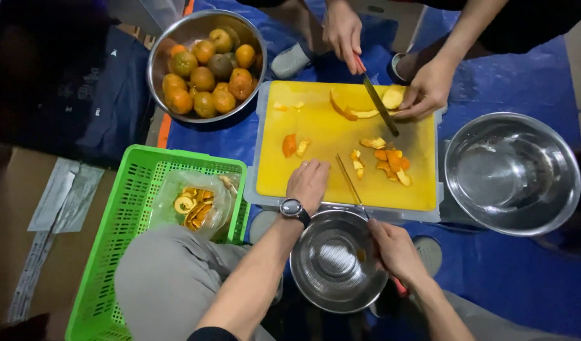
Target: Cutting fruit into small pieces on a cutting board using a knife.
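My left hand (308, 183), with a wristwatch, rests knuckles-up on the near edge of the yellow cutting board (322, 126); its fingers are curled and nothing shows in them. My right hand (393, 251) grips a knife (350, 182) whose thin blade points away from me across the board's near edge. That hand hovers over the rim of a steel strainer bowl (334, 262) between my knees. Orange peel pieces (390, 161) lie scattered on the board.
Across the board, another person's hand (343, 28) holds a red-handled knife (380, 104) while their other hand (427, 90) pins a peel strip. A steel bowl of oranges (205, 63) stands far left, an empty steel bowl (511, 173) right. A green basket (113, 252) holds bagged peels (192, 202).
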